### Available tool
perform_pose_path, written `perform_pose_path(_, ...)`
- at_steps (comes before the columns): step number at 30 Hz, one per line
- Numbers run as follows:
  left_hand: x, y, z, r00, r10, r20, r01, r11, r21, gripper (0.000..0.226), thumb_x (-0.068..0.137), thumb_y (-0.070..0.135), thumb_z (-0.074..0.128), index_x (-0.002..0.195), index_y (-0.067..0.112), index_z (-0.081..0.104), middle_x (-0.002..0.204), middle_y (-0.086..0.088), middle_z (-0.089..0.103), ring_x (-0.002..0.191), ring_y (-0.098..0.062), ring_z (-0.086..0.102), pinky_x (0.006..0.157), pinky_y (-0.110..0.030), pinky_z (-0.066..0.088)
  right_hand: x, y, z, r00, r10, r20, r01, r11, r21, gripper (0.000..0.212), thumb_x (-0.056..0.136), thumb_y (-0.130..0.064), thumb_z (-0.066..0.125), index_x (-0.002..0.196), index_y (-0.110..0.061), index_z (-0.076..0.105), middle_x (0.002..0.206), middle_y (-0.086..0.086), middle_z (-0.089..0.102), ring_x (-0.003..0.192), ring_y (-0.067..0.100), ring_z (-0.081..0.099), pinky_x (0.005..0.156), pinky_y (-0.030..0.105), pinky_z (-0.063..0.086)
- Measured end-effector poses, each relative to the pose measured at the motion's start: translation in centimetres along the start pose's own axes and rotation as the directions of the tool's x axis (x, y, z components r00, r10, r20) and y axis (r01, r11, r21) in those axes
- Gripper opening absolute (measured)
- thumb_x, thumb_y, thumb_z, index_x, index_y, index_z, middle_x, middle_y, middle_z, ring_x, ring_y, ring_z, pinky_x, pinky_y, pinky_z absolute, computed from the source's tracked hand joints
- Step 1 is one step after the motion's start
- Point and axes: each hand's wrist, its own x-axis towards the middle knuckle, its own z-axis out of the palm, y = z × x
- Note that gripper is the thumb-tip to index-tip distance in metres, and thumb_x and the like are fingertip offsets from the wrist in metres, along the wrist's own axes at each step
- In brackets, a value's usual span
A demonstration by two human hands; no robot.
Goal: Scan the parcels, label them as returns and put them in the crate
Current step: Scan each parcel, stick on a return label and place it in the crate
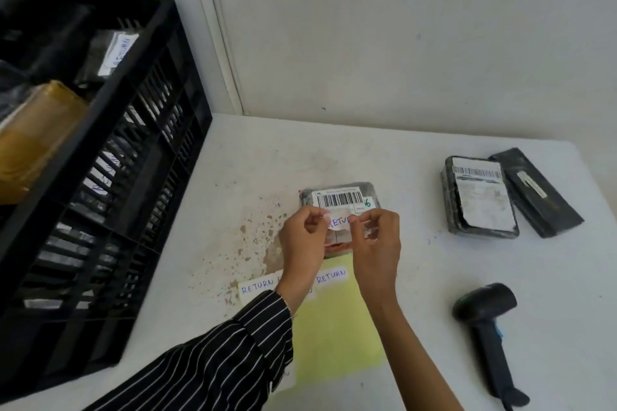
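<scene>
Head view: both hands' fingers (322, 215) pinch return label (339, 221) over parcel (340, 198); table (400, 157) beyond bare.

wall (400, 27): plain white, lightly scuffed, behind the worktop's far edge | trim (217, 30): white vertical strip running down the wall to the worktop's far-left corner | worktop (417, 277): white, flat, with brown speckled stains (257, 237) near its middle | light: soft, even, with faint shadows
</scene>
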Motion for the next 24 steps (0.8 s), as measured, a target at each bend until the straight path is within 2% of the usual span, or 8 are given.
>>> perform_pose_path(3, 0.3, -0.4, 0.3, 0.996, 0.077, -0.052, -0.072, 0.992, 0.101, 0.019, 0.088, 0.0, 0.06, 0.092, 0.019, 0.061, 0.077, -0.001, 0.063, 0.071, -0.014, 0.063, 0.06, -0.013, 0.052, 1.0, 0.8, -0.2, 0.998, -0.041, 0.04, 0.043, 0.998, -0.046, 0.019, 0.089, -0.006, 0.062, 0.081, -0.018, 0.049, 0.095, 0.004, 0.049, 0.081, 0.015, 0.051, 0.07, 0.007, 0.039)
perform_pose_path(5, 0.4, -0.4, 0.5, 0.991, 0.112, -0.079, -0.1, 0.985, 0.141, 0.022, 0.087, 0.0, 0.061, 0.098, 0.019, 0.057, 0.075, 0.003, 0.058, 0.068, -0.006, 0.057, 0.059, -0.009, 0.049, 1.6, 1.5, -0.2, 0.996, -0.047, 0.075, 0.051, 0.997, -0.064, 0.017, 0.089, -0.008, 0.062, 0.081, -0.016, 0.051, 0.093, 0.003, 0.049, 0.081, 0.017, 0.051, 0.073, 0.018, 0.04)
perform_pose_path(8, 0.6, -0.4, 0.7, 0.981, 0.161, -0.105, -0.14, 0.973, 0.183, 0.02, 0.087, -0.002, 0.061, 0.095, 0.015, 0.056, 0.076, 0.006, 0.056, 0.066, -0.002, 0.052, 0.06, -0.006, 0.045, 2.2, 2.2, 0.0, 0.994, -0.066, 0.092, 0.075, 0.992, -0.101, 0.018, 0.089, -0.01, 0.063, 0.081, -0.02, 0.05, 0.091, -0.001, 0.05, 0.081, 0.019, 0.051, 0.076, 0.037, 0.046)
perform_pose_path(12, 1.0, -0.9, 1.1, 0.973, 0.21, -0.099, -0.181, 0.953, 0.243, 0.018, 0.086, -0.003, 0.06, 0.087, 0.015, 0.056, 0.078, 0.003, 0.057, 0.066, -0.005, 0.05, 0.06, -0.01, 0.046, 2.6, 2.5, 0.4, 0.986, -0.134, 0.094, 0.149, 0.973, -0.176, 0.018, 0.087, -0.007, 0.064, 0.082, -0.017, 0.049, 0.091, -0.003, 0.047, 0.081, 0.018, 0.049, 0.078, 0.043, 0.046)
perform_pose_path(15, 1.3, -1.5, 1.3, 0.971, 0.227, -0.079, -0.192, 0.929, 0.315, 0.016, 0.084, 0.005, 0.064, 0.083, 0.016, 0.054, 0.078, -0.003, 0.057, 0.067, -0.014, 0.052, 0.062, -0.027, 0.05, 2.4, 3.0, 0.5, 0.979, -0.178, 0.099, 0.197, 0.953, -0.23, 0.016, 0.085, -0.008, 0.067, 0.085, -0.011, 0.051, 0.093, -0.004, 0.043, 0.081, 0.016, 0.046, 0.077, 0.043, 0.046)
perform_pose_path(17, 1.6, -1.3, 1.5, 0.97, 0.231, -0.075, -0.189, 0.913, 0.363, 0.019, 0.083, 0.015, 0.07, 0.085, 0.016, 0.051, 0.074, -0.003, 0.054, 0.066, -0.018, 0.052, 0.06, -0.032, 0.048, 2.4, 3.2, 0.5, 0.98, -0.167, 0.111, 0.189, 0.952, -0.242, 0.022, 0.084, -0.017, 0.071, 0.091, -0.01, 0.051, 0.095, -0.003, 0.043, 0.08, 0.017, 0.046, 0.075, 0.041, 0.046)
perform_pose_path(21, 2.5, -1.2, 1.3, 0.967, 0.246, -0.071, -0.168, 0.818, 0.55, 0.037, 0.083, 0.041, 0.069, 0.094, 0.019, 0.041, 0.089, 0.002, 0.047, 0.068, -0.013, 0.051, 0.053, -0.025, 0.041, 3.4, 3.0, 0.3, 0.99, -0.071, 0.119, 0.093, 0.977, -0.191, 0.058, 0.079, -0.032, 0.075, 0.121, -0.013, 0.039, 0.104, 0.001, 0.047, 0.082, 0.017, 0.053, 0.063, 0.026, 0.046)
perform_pose_path(24, 3.2, -2.1, 0.8, 0.977, 0.212, -0.035, -0.165, 0.844, 0.51, 0.042, 0.083, 0.044, 0.066, 0.099, 0.018, 0.037, 0.097, 0.001, 0.043, 0.071, -0.008, 0.05, 0.052, -0.019, 0.04, 4.3, 2.5, 0.5, 0.99, -0.061, 0.125, 0.093, 0.96, -0.266, 0.049, 0.085, -0.031, 0.069, 0.12, -0.011, 0.041, 0.098, -0.004, 0.049, 0.074, 0.009, 0.052, 0.055, 0.017, 0.036)
